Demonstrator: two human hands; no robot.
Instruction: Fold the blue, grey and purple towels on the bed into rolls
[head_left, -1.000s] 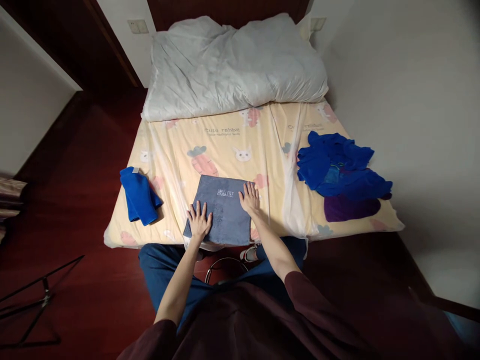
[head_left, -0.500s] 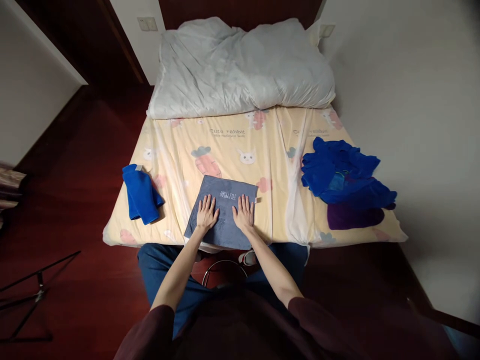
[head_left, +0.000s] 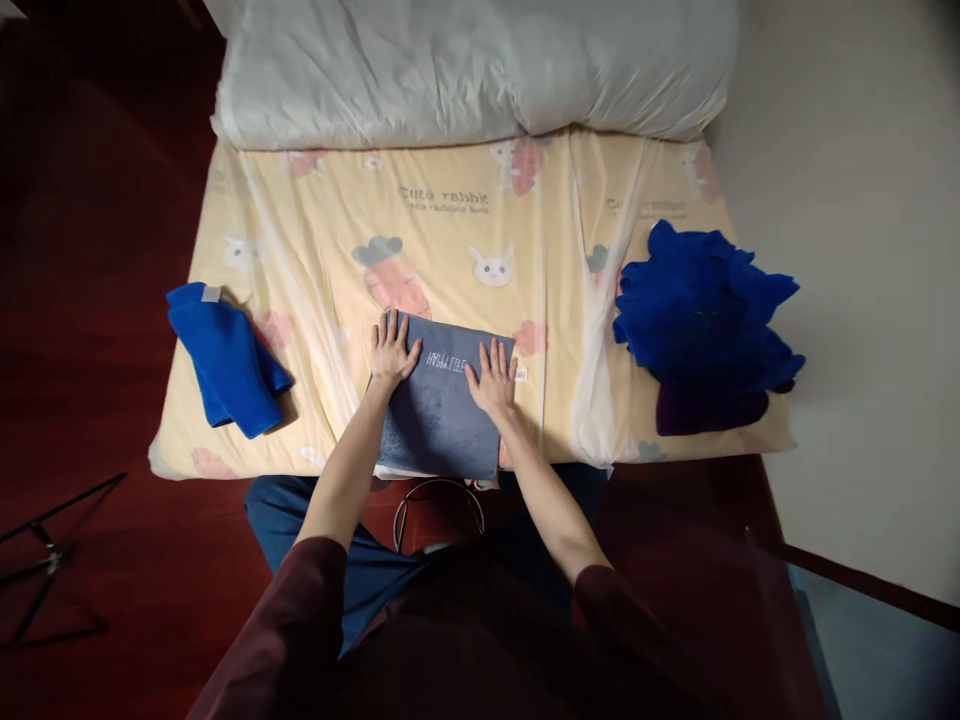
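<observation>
A folded grey towel point(head_left: 439, 420) with white lettering lies at the near edge of the bed point(head_left: 450, 250). My left hand point(head_left: 391, 352) rests flat on its far left corner, fingers spread. My right hand point(head_left: 492, 376) lies flat on its far right part, fingers apart. Neither hand holds anything.
A folded blue towel point(head_left: 223, 357) lies on the bed's left edge. A heap of blue cloth point(head_left: 705, 315) over a purple piece point(head_left: 697, 410) sits at the right. A white duvet point(head_left: 472, 65) covers the bed's far end. A black stand point(head_left: 45, 540) stands on the red floor at left.
Both hands slid away from me over the grey towel toward its far corners, the left going up and left. The view tilted down and closer to the bed.
</observation>
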